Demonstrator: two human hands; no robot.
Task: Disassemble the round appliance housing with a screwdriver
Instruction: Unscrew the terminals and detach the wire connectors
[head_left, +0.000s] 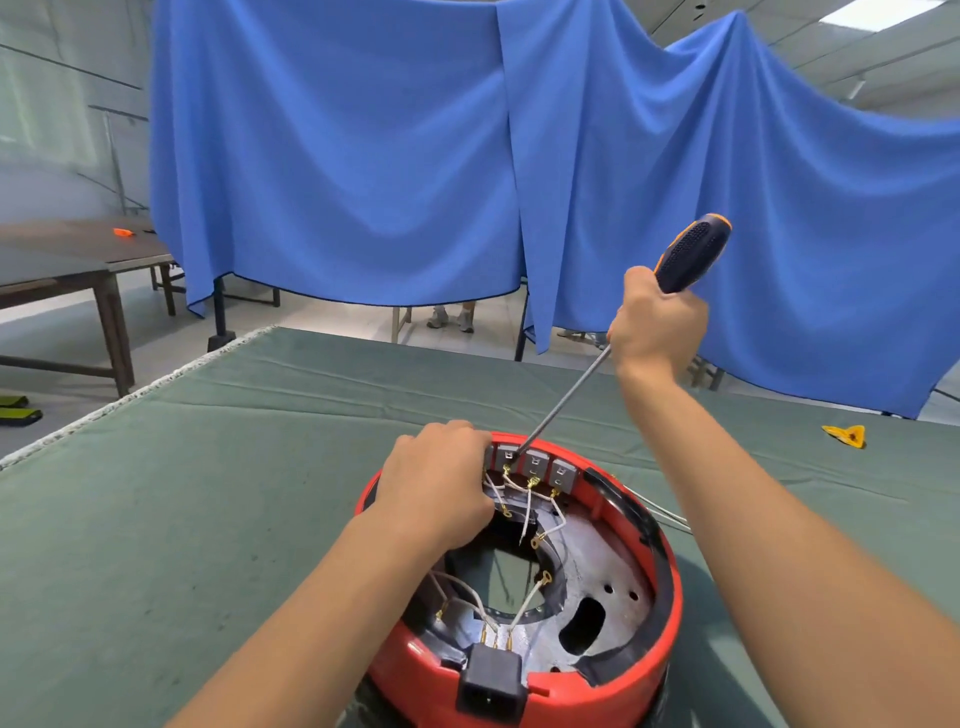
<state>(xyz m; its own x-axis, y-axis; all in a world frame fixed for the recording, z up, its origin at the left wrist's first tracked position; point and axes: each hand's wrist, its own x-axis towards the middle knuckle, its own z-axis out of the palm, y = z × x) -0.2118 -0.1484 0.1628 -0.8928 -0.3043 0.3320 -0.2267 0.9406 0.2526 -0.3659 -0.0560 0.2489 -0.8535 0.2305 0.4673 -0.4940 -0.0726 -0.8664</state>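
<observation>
The round red appliance housing (660, 644) stands open side up at the table's near edge, showing a metal plate, loose white wires with brass terminals and a black power socket (488, 683). My left hand (441, 483) grips the housing's far-left rim beside a row of grey terminal blocks (540, 465). My right hand (657, 325) holds the dark blue and orange handle of a long screwdriver (566, 397). Its shaft slants down and left, with the tip on the leftmost grey block.
A green cloth covers the table (208, 493). A yellow-orange scrap (847, 435) lies at the right. Blue sheets (415, 156) hang behind the table. A wooden table (78, 260) stands at the far left, and a person's feet (452, 317) show under the sheet.
</observation>
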